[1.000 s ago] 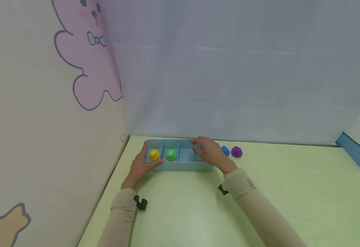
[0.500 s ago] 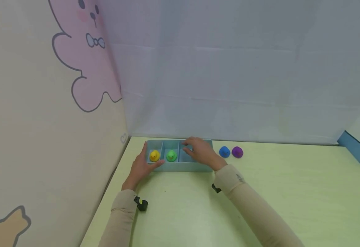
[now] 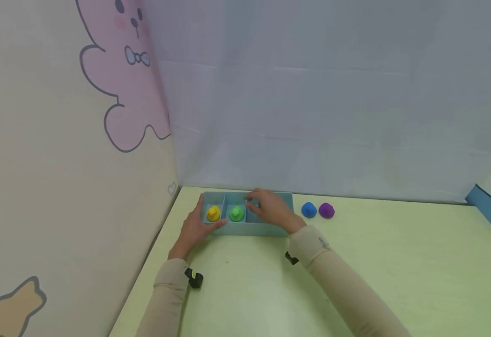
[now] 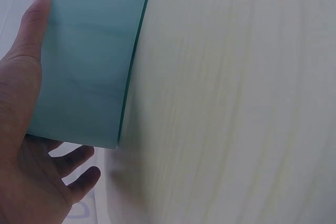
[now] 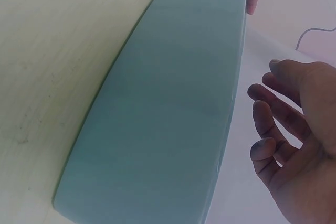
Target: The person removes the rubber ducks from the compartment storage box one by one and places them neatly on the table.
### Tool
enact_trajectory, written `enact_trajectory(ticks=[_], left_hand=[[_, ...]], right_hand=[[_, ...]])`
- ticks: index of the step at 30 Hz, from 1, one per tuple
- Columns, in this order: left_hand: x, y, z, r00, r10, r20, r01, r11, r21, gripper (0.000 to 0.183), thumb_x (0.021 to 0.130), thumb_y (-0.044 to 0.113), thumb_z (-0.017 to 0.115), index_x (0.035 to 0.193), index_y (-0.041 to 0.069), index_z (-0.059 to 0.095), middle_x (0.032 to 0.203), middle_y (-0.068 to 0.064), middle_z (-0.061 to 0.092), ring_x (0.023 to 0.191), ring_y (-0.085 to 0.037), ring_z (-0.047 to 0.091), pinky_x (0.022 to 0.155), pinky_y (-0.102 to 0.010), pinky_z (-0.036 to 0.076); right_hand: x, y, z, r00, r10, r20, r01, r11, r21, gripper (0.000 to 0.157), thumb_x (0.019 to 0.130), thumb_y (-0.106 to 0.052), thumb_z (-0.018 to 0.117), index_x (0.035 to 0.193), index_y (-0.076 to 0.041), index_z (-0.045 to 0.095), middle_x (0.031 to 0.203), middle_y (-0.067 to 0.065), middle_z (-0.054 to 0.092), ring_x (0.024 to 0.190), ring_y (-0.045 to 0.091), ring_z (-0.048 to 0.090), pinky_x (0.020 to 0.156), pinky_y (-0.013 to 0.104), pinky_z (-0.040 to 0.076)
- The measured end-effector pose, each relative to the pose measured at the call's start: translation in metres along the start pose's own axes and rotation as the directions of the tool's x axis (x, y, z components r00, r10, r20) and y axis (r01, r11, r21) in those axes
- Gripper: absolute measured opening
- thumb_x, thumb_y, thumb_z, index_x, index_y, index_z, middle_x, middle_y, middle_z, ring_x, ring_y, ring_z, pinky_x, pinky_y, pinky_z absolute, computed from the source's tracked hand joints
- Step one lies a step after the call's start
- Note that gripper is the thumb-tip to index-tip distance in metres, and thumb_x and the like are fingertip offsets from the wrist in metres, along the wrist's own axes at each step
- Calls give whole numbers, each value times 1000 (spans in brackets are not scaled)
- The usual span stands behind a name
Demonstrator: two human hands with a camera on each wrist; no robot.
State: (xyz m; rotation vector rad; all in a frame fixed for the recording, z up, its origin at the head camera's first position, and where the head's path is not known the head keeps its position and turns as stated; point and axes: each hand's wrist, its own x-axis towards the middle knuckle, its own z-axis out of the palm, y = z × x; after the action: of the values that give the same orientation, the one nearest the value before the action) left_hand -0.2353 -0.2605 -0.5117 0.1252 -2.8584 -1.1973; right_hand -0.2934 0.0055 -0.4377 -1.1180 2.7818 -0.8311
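Note:
A pale blue divided box [image 3: 249,229] stands near the back edge of the table. In its leftmost compartment sits a yellow rubber duck [image 3: 213,213], and a green rubber duck [image 3: 236,214] occupies the one beside it. My left hand [image 3: 194,229] holds the box's left end, thumb along the front wall and fingers at the end wall. Over the compartments right of the green duck hovers my right hand [image 3: 271,208], fingers loosely bent; the right wrist view shows nothing in them. That hand hides part of the box's inside.
A blue duck [image 3: 309,210] and a purple duck [image 3: 326,210] lie on the table [image 3: 397,262], just right of the box. Behind the box rises a wall covered in pale cloth [image 3: 312,117]; another wall [image 3: 81,210] borders the left side.
My right hand has shifted left along the box, from its right end toward the green duck, uncovering the blue duck. My left hand keeps its place on the box.

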Motion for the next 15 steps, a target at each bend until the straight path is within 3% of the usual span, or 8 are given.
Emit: enact_trajectory(ticks=[7,15], left_hand=[[-2,-1,-3,1000,-8,3,8,1000,5,124,78,74,73,166,27,-2,169,-19,27,150,-46,37,118,-65,36],[-1,1,-3,1000,0,0,0,1000,9,125,77,74,73,166,25,0,168,-18,28,150,-44,39,118,-63,38]], right_hand=[[6,-6,9,999,-28,16,28,1000,-7,33,103,-23,61,131,-6,67,128,10,71,122,32,67,102,48,55],[14,-8,20,999,-1,44,1,1000,-12,33,102,-22,64,130,-7,68,130,9,71,123,30,66,105,47,54]])
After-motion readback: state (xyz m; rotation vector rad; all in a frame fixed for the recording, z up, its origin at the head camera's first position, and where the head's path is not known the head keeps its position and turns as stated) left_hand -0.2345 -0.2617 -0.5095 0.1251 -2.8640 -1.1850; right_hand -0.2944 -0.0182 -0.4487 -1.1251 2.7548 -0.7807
